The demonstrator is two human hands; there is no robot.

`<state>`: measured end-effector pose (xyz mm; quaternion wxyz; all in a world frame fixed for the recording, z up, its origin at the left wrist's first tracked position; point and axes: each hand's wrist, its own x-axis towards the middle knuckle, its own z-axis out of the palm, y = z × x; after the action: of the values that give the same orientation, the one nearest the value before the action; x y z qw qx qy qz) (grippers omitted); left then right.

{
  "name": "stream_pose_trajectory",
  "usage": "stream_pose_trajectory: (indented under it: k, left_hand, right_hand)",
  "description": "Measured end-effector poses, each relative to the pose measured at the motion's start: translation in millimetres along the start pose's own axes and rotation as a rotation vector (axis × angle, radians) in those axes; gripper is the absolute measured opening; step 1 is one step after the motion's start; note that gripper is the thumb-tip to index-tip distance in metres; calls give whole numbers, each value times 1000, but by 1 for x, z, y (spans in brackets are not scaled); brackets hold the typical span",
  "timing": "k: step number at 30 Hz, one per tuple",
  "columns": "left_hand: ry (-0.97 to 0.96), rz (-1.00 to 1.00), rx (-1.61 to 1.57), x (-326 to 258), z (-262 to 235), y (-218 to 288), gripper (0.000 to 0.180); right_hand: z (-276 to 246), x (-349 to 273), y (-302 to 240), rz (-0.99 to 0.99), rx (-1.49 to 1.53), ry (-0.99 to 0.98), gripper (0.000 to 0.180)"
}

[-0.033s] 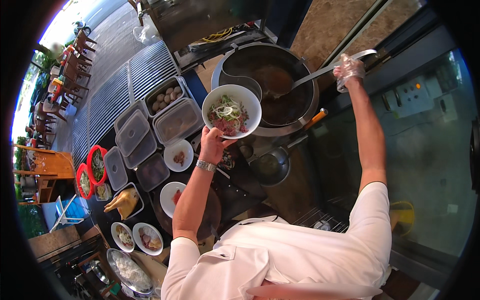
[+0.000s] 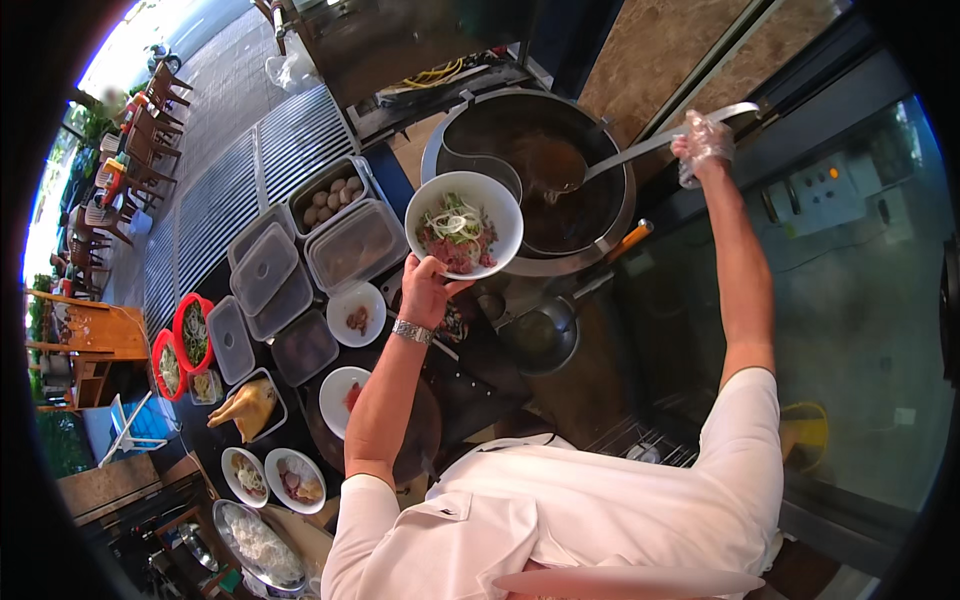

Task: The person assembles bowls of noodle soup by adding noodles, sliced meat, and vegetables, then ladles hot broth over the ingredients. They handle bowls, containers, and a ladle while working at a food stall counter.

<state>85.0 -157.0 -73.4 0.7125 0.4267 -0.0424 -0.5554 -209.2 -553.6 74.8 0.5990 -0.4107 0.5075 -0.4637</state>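
Note:
My left hand (image 2: 432, 290) grips a white bowl (image 2: 418, 205) by its near rim. Raw red meat, sliced white onion and chopped greens (image 2: 458, 230) lie in it. The bowl is held up beside a large round pot (image 2: 628, 215), overlapping its left near edge. My right hand (image 2: 703, 148), in a clear plastic glove, is closed round the long handle of a metal ladle (image 2: 640, 150). The ladle's bowl end is down in the dark broth (image 2: 535, 150), and its hooked tip sticks out past my hand. A curved metal divider (image 2: 485, 160) splits the pot.
Left of me stand lidded plastic containers (image 2: 355, 240), a box of brown balls (image 2: 330, 200), red baskets of greens (image 2: 193, 330), a cooked chicken (image 2: 245, 408) and several filled bowls (image 2: 296, 480). A saucepan (image 2: 540, 335) sits below the pot. A glass pane (image 2: 850, 300) borders the right side.
My right hand and the ladle have shifted slightly right and toward me. The ladle's bowl end stays in the broth. My left hand and the white bowl stay nearly still.

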Motion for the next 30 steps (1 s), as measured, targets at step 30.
stream_pose_trajectory:
  k: [30]
  left_hand:
    - [-129, -134, -87, 49, 63, 2, 39]
  right_hand:
    - [-1, -228, -145, -387, -308, 72, 45]
